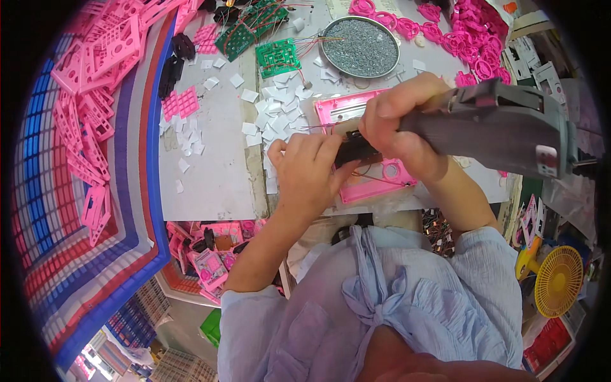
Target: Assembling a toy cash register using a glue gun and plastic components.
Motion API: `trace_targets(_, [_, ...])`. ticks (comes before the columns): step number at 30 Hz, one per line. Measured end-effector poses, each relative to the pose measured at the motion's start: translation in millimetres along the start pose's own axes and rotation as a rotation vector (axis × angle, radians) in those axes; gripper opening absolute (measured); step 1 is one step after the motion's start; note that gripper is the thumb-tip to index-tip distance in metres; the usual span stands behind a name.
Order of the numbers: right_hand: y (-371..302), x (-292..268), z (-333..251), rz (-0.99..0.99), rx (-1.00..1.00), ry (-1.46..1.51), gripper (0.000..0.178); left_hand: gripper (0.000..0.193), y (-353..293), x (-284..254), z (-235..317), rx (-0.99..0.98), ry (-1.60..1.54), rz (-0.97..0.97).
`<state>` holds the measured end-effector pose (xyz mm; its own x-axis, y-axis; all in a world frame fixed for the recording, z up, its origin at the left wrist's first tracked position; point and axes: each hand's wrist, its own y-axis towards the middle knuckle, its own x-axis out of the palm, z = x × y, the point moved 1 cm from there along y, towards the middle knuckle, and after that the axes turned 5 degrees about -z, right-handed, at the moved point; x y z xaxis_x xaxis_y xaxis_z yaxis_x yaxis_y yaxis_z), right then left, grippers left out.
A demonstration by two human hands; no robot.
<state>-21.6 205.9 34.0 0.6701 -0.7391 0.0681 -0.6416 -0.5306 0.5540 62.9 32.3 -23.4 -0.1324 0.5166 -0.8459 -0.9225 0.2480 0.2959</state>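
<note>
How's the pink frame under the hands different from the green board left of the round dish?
The frame is pink, the board green. The frame looks bigger than the board. The left hand and right hand are over the frame; neither is on the board. Both things look roughly rectangular and are on the worktable.

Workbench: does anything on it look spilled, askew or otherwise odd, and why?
The white squares look spilled: they lie loose at mixed angles beyond the left hand, some apart from the rest, while the metal pieces sit contained in a round dish.
</note>
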Motion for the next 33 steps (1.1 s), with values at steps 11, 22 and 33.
trace_targets(11, [-4, 2, 6, -0.113, 0.077, -0.155, 0.025, 0.043, 1, 12, -12, 0.088, -0.151, 0.039])
trace_targets(22, [13, -11, 4, -0.367, 0.306, 0.079, 0.027, 0.045, 1, 11, -11, 0.159, -0.137, 0.038])
trace_targets(33, [-21, -54, 6, -0.418, 0.243, -0.833, 0.034, 0.079, 6, 22, -16, 0.0, -0.327, 0.146])
